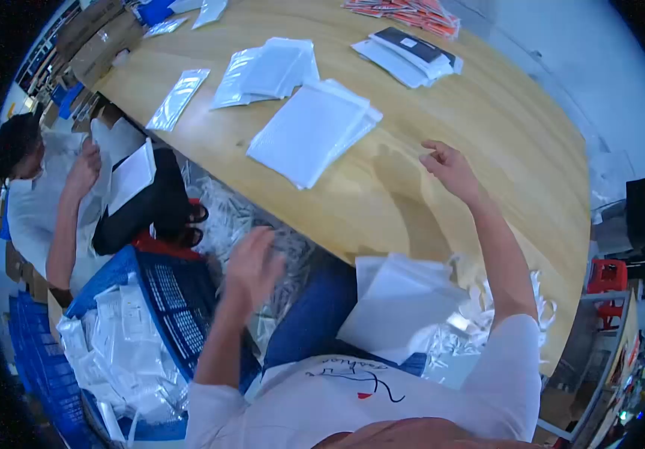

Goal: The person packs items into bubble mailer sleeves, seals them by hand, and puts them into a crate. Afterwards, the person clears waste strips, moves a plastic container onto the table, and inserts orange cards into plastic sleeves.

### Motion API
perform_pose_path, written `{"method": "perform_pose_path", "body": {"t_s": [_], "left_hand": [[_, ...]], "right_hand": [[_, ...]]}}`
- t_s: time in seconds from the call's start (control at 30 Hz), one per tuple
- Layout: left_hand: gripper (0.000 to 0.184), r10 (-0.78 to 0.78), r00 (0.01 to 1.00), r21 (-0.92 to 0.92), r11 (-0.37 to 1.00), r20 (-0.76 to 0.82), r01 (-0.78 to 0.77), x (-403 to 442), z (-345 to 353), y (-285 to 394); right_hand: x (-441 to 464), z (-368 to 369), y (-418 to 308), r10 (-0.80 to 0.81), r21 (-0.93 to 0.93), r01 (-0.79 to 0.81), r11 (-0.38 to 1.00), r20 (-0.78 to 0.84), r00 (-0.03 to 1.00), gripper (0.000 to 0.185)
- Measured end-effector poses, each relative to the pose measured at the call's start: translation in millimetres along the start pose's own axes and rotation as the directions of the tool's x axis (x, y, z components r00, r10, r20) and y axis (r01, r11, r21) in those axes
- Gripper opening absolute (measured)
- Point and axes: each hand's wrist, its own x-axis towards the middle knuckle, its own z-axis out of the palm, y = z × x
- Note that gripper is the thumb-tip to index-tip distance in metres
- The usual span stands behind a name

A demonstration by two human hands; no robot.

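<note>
While the right hand [451,170] is held loosely open over the wooden table [502,112], the blurred left hand [253,269] can't be read. White lap sheets [401,310] are best lifted singly.

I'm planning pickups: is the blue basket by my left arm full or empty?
Full or nearly so: white packets are heaped up inside the blue basket, hiding its bottom.

Bare left hand [253,266]: motion-blurred, fingers loosely bent
Bare right hand [451,170]: fingers half curled
Bare right forearm [500,254]: extended forward
</note>
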Motion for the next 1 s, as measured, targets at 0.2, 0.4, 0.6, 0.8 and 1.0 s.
{"method": "perform_pose_path", "body": {"t_s": [0.2, 0.4, 0.6, 0.8, 1.0], "left_hand": [[0.03, 0.276, 0.956, -0.139, 0.955, 0.098, -0.262, 89.4, 121.9, 33.8], [0.026, 0.22, 0.973, -0.213, 0.956, 0.075, -0.2, 96.8, 126.5, 25.3], [0.026, 0.158, 0.97, -0.277, 0.955, 0.185, -0.102, 100.7, 120.2, 23.9], [0.025, 0.114, 0.941, -0.29, 0.957, 0.318, -0.018, 95.6, 124.4, 22.9], [0.026, 0.106, 0.955, -0.288, 0.958, 0.279, -0.022, 96.2, 118.7, 21.7]], "right_hand": [[109.2, -48.3, 20.6, -0.006, -0.31, -0.034, 0.95, -0.125, 0.992, 0.042], [248.8, -95.9, 58.7, -0.118, -0.502, -0.111, 0.858, -0.402, 0.908, 0.064], [363.3, -105.7, 117.0, -0.071, -0.406, -0.145, 0.902, -0.472, 0.879, 0.082], [385.1, -118.6, 137.3, 0.055, -0.061, -0.079, 0.995, -0.326, 0.944, 0.092], [364.6, -97.1, 138.9, 0.051, 0.01, -0.051, 0.999, -0.374, 0.926, 0.088]]}}
